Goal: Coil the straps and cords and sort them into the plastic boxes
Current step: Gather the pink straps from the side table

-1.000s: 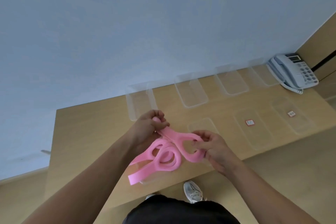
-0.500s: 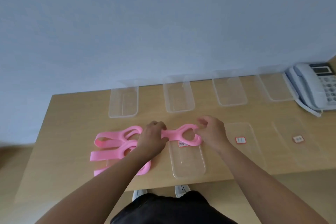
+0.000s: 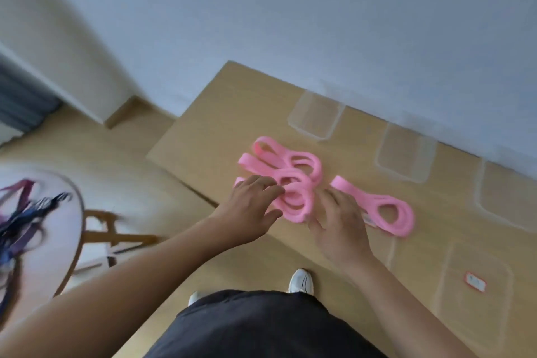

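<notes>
A pile of loose pink straps [image 3: 286,174] lies in loops on the wooden table [image 3: 209,125]. My left hand [image 3: 251,209] rests its fingers on the nearest loops, thumb just below them. A coiled pink strap [image 3: 386,212] lies apart to the right, over a clear box whose label shows beneath it. My right hand [image 3: 337,225] sits between the pile and the coil, fingers spread flat, holding nothing. Clear plastic boxes [image 3: 316,116] [image 3: 404,154] stand along the table's back edge.
A clear box with a red label [image 3: 475,282] sits at the front right, another clear box [image 3: 511,200] at the right edge. A round white table [image 3: 52,241] at the left carries dark blue and purple straps [image 3: 26,212]. A wall rises behind the table.
Both hands have let go of the coiled pink strap, which now lies on the table. My left hand moved onto the loose pile. The view swung left.
</notes>
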Motion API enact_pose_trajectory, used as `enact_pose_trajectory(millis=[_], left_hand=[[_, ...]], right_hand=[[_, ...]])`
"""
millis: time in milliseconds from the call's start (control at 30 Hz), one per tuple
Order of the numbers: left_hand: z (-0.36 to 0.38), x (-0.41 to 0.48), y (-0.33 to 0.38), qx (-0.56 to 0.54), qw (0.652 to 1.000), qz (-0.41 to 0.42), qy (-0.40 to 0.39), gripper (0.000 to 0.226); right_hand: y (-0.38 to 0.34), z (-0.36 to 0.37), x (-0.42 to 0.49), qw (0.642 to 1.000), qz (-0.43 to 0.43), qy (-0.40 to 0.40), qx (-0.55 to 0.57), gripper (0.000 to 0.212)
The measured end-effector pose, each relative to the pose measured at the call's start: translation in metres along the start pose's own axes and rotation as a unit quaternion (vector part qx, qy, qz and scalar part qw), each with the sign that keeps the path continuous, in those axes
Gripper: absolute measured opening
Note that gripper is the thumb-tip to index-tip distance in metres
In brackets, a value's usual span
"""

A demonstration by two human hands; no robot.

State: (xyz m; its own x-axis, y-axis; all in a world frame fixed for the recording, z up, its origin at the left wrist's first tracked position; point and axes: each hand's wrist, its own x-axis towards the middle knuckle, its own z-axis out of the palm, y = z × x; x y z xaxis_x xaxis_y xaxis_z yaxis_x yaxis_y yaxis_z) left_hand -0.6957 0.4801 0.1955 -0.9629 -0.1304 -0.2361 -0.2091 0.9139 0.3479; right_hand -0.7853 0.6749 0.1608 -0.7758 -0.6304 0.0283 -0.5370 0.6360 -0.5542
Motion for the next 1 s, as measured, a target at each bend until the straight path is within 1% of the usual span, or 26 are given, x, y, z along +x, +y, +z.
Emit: enact_pose_trajectory(millis=[100,200,300,400,567,700,767,833,900,1000], left_hand=[[-0.002,-0.058,-0.052,-0.005,0.997,-0.065,0.032,0.048],[-0.001,-0.126,-0.106,-0.024,0.989,-0.127,0.075,0.048],[0.004,-0.204,-0.162,-0.037,0.975,-0.195,0.098,0.051],[0.011,-0.284,-0.217,-0.058,0.951,-0.273,0.134,0.052],[0.017,-0.403,-0.289,-0.108,0.884,-0.415,0.187,0.053],[0.024,-0.473,-0.321,-0.154,0.827,-0.503,0.200,0.054],[0.030,-0.497,-0.332,-0.178,0.794,-0.541,0.211,0.055],[0.038,-0.518,-0.341,-0.203,0.753,-0.584,0.226,0.055],[0.045,-0.531,-0.345,-0.217,0.719,-0.618,0.233,0.055],[0.053,-0.545,-0.353,-0.243,0.665,-0.662,0.246,0.054]], right_hand=[[-0.046,0.028,0.011,0.996,-0.062,-0.068,-0.020,0.057],[-0.107,0.063,0.017,0.985,-0.121,-0.120,-0.039,0.061],[-0.175,0.105,0.016,0.964,-0.194,-0.165,-0.077,0.063],[-0.243,0.150,0.010,0.940,-0.254,-0.209,-0.091,0.065],[-0.347,0.223,-0.003,0.891,-0.346,-0.279,-0.092,0.067],[-0.414,0.267,-0.012,0.850,-0.403,-0.323,-0.100,0.067],[-0.446,0.287,-0.015,0.828,-0.430,-0.345,-0.103,0.068],[-0.476,0.311,-0.016,0.806,-0.451,-0.369,-0.107,0.068],[-0.499,0.329,-0.014,0.794,-0.464,-0.377,-0.106,0.068],[-0.532,0.367,-0.006,0.768,-0.485,-0.402,-0.112,0.068]])
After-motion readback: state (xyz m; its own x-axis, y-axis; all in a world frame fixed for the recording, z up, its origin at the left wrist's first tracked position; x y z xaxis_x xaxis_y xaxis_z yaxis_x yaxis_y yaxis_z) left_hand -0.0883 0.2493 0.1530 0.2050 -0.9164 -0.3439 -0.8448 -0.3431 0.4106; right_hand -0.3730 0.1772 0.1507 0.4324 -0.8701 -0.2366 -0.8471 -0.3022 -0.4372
